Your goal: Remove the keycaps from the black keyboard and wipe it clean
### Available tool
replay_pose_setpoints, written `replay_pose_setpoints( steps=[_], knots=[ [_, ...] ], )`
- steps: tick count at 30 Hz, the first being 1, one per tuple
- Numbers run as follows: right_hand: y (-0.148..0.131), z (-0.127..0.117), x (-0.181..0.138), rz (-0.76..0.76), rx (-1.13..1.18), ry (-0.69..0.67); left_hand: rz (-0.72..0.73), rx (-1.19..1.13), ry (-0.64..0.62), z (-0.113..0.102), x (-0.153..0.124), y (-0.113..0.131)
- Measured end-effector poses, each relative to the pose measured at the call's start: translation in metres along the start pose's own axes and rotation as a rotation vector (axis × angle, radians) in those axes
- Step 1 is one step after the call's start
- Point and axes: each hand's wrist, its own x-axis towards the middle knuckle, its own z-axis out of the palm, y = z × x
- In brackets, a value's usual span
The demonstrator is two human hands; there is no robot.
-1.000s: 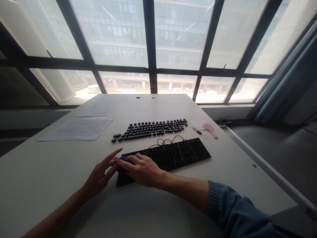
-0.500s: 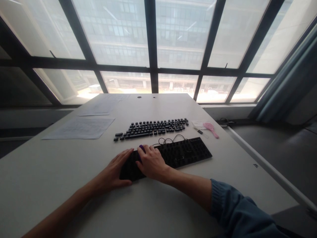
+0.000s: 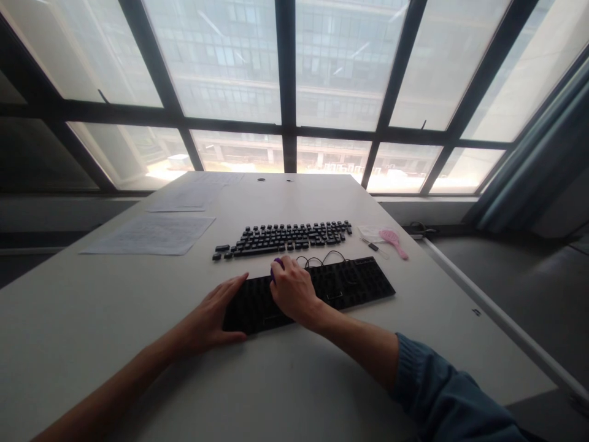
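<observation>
A black keyboard base (image 3: 368, 279) without keycaps lies at a slant on the white table. My left hand (image 3: 214, 319) grips its left end, fingers along the far edge and thumb at the near corner. Over the base's left-middle part, my right hand (image 3: 294, 287) is closed around a small purple object (image 3: 277, 269). Most of that object is hidden by the fingers, so its kind cannot be made out. Beyond the base, loose black keycaps (image 3: 294, 237) are laid out in keyboard order. A thin black cable (image 3: 332, 253) loops behind the base.
Printed papers (image 3: 150, 236) lie at the left of the table (image 3: 294, 380). At the right are a pink hairbrush (image 3: 392, 242), a small wire tool with a dark handle (image 3: 372, 246) and a clear plastic bag (image 3: 368, 232). Large windows rise behind the far edge.
My right hand has moved a little to the right and away from me along the keyboard base, still holding the purple object. My left hand stays at the left end.
</observation>
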Motion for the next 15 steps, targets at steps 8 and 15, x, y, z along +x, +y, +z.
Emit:
replay_pose_setpoints(
  steps=[8,15],
  knots=[
    [-0.018,0.012,-0.015,-0.22,0.052,-0.087,0.016,-0.019,0.008,0.002,0.0,-0.002],
    [-0.021,0.014,-0.018,-0.308,0.1,-0.07,0.019,-0.031,0.034,-0.001,0.002,0.002]
  ],
)
